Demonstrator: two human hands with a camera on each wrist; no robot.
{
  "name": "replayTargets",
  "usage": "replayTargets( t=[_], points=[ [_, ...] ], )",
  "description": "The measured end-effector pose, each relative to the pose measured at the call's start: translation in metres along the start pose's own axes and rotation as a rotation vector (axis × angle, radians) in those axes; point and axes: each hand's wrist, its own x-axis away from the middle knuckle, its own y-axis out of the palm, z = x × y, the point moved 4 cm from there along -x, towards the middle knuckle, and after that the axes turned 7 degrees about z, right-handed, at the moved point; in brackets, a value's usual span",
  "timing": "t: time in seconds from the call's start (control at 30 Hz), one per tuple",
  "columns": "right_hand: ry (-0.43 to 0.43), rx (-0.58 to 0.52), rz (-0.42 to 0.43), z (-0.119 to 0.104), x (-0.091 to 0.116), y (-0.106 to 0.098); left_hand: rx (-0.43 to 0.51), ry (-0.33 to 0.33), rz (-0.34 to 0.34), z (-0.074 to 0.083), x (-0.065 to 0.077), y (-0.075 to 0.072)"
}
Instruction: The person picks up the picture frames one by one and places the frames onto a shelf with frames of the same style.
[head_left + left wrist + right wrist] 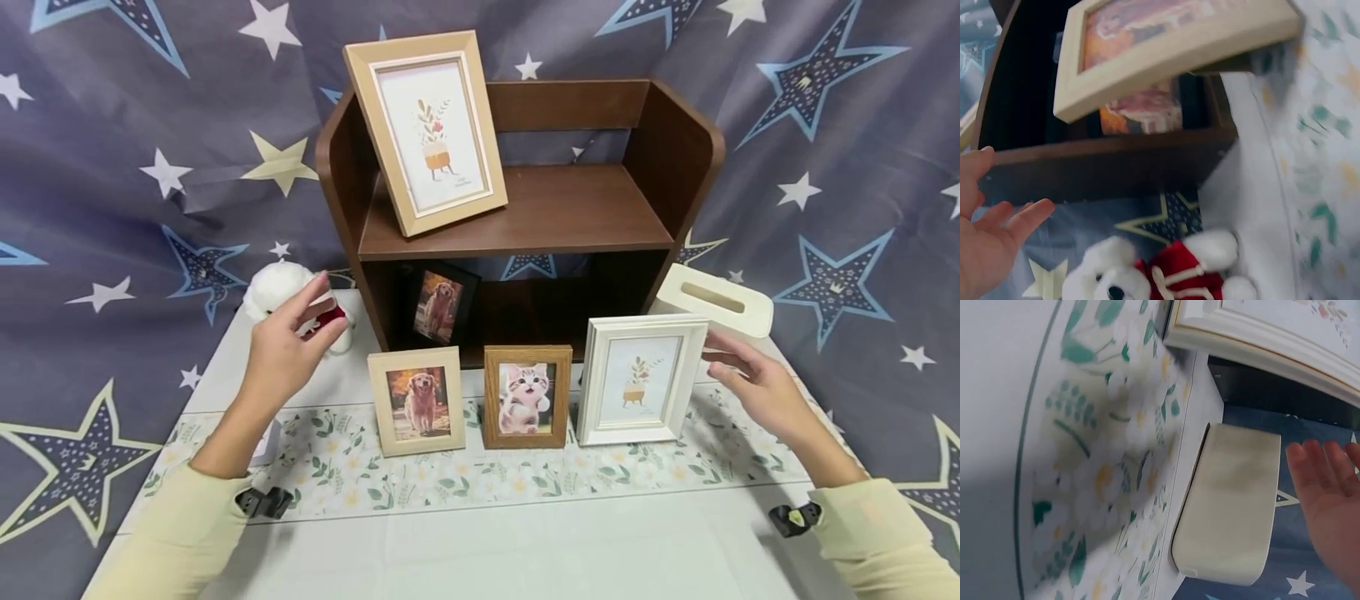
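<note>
My left hand point(285, 354) is raised at the left with nothing in it, its fingers spread from the thumb. In the head view it overlaps a white plush toy point(276, 287) in red clothing. The left wrist view has the same hand point(991, 237) beside the shelf's dark side panel. On the right, my other hand point(765, 396) holds nothing, fingertips close to the right edge of a white picture frame point(588, 421). A pale wooden frame point(377, 400) with a dog photo and a brown frame point(491, 400) with a kitten photo stand upright to its left.
Behind the frames stands a dark brown two-tier shelf point(577, 200). A large tan frame point(491, 150) leans on its upper tier, a black frame point(467, 300) stands below. A cream tissue box point(753, 312) is at the right. A floral runner point(480, 479) crosses the white table.
</note>
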Motion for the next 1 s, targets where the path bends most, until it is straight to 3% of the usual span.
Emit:
replayTargets(
  t=[0.17, 0.33, 0.67, 1.0],
  points=[
    [0.001, -0.068, -0.019, 0.001, 0.003, 0.003, 0.155, -0.09, 0.002, 0.008, -0.016, 0.02],
    [0.032, -0.135, -0.017, 0.008, 0.009, 0.006, 0.227, -0.108, 0.054, 0.009, -0.027, 0.038],
    [0.072, -0.115, 0.027, 0.011, 0.006, 0.014, 0.205, -0.119, 0.156, 0.01, -0.046, 0.05],
    [0.072, -0.122, 0.013, 0.011, -0.007, 0.017, 0.166, -0.149, 0.191, 0.008, -0.038, 0.042]
  ],
)
